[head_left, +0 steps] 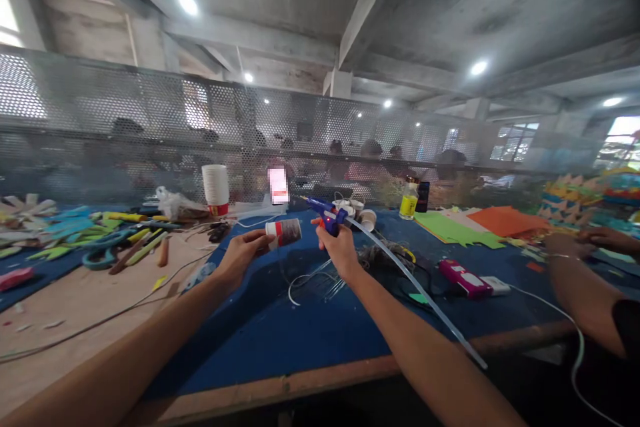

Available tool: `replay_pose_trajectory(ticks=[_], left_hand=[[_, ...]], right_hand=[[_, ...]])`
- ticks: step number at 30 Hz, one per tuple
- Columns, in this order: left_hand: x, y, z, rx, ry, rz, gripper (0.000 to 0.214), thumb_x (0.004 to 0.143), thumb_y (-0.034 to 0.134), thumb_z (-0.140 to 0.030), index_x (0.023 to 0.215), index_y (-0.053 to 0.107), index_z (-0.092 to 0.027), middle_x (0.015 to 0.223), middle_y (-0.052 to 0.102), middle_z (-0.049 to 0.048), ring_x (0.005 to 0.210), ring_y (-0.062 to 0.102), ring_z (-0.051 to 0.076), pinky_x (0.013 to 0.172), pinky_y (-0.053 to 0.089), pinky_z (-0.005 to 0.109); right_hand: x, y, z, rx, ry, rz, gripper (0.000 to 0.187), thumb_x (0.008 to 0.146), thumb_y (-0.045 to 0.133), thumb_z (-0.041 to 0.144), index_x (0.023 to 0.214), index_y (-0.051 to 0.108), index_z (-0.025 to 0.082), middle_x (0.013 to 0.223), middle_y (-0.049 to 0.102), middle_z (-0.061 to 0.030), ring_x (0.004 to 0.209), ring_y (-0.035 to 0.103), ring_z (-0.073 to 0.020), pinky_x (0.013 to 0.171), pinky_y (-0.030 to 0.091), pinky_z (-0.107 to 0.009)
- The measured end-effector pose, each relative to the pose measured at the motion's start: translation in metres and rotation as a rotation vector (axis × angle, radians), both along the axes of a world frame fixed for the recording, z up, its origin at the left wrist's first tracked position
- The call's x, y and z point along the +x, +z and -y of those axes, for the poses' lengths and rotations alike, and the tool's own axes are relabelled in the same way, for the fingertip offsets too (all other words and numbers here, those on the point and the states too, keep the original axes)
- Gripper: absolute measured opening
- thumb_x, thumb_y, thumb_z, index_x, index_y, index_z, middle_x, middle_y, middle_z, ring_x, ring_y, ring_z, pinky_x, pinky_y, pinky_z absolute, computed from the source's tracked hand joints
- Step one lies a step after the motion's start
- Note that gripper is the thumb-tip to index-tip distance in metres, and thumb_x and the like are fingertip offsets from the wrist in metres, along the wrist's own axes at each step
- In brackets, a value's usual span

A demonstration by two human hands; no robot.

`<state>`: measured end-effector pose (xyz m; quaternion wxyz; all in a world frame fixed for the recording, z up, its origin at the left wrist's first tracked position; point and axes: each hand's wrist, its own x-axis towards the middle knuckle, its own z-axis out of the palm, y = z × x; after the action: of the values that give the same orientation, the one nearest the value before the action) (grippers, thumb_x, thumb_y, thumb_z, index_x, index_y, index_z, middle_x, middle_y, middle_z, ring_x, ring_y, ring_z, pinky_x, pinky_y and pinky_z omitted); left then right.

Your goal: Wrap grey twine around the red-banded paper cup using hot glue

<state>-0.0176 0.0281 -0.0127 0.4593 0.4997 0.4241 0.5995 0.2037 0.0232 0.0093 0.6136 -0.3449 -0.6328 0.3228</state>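
My left hand [243, 255] grips a small paper cup [287, 232] by its base end, the cup tipped on its side above the blue tabletop. Brown-grey string or cord seems to cover part of the cup, next to a red and white band. In my right hand [339, 250] is a blue hot glue gun [327, 207], its nozzle pointing left and up beyond the cup, apart from it. A long clear glue stick [420, 287] sticks out of the gun's back, slanting down to the right. Clear sticks [337, 287] and grey twine [380, 257] lie beneath and beside my right hand.
A stack of paper cups [215, 188] stands at the back left, near scissors [103, 252] and craft sticks. To the right are a yellow bottle [409, 200], coloured paper [457, 229] and a magenta box [465, 279]. Another person's arm [580, 280] rests at far right. A perforated screen [165, 113] runs behind.
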Motion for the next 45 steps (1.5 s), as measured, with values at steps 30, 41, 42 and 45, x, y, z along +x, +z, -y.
replay_pose_trajectory(ticks=[30, 41, 42, 45], left_hand=[[-0.01, 0.0, 0.005, 0.09, 0.15, 0.053, 0.027, 0.064, 0.078, -0.035, 0.085, 0.076, -0.018, 0.078, 0.071, 0.0028, 0.069, 0.061, 0.016, 0.066, 0.047, 0.027], [-0.008, 0.005, 0.012, 0.104, 0.201, -0.103, 0.034, 0.065, 0.076, -0.04, 0.09, 0.077, -0.017, 0.075, 0.073, 0.0025, 0.063, 0.059, 0.016, 0.06, 0.042, 0.025], [-0.008, 0.005, 0.012, 0.108, 0.197, -0.105, 0.034, 0.065, 0.076, -0.04, 0.09, 0.077, -0.017, 0.075, 0.073, 0.0025, 0.064, 0.059, 0.016, 0.06, 0.043, 0.025], [-0.007, 0.006, 0.014, 0.123, 0.167, -0.101, 0.031, 0.068, 0.075, -0.039, 0.09, 0.078, -0.018, 0.076, 0.074, 0.0029, 0.065, 0.059, 0.016, 0.06, 0.043, 0.025]], right_hand=[[-0.002, -0.011, 0.021, -0.043, 0.039, 0.509, 0.049, 0.085, 0.05, 0.064, 0.096, 0.062, 0.018, 0.056, 0.054, 0.0035, 0.052, 0.056, -0.0126, 0.053, 0.043, -0.024], [-0.005, -0.015, 0.021, 0.157, -0.059, 0.585, 0.041, 0.086, 0.054, 0.058, 0.088, 0.064, 0.018, 0.075, 0.063, -0.0016, 0.07, 0.057, -0.0159, 0.065, 0.042, -0.025], [-0.005, -0.016, 0.021, 0.171, -0.059, 0.58, 0.04, 0.086, 0.054, 0.057, 0.089, 0.064, 0.019, 0.077, 0.063, -0.0019, 0.071, 0.058, -0.0161, 0.066, 0.042, -0.026], [-0.006, -0.016, 0.02, 0.203, -0.061, 0.574, 0.039, 0.087, 0.053, 0.057, 0.092, 0.065, 0.019, 0.081, 0.064, -0.0022, 0.073, 0.057, -0.0166, 0.069, 0.042, -0.026]])
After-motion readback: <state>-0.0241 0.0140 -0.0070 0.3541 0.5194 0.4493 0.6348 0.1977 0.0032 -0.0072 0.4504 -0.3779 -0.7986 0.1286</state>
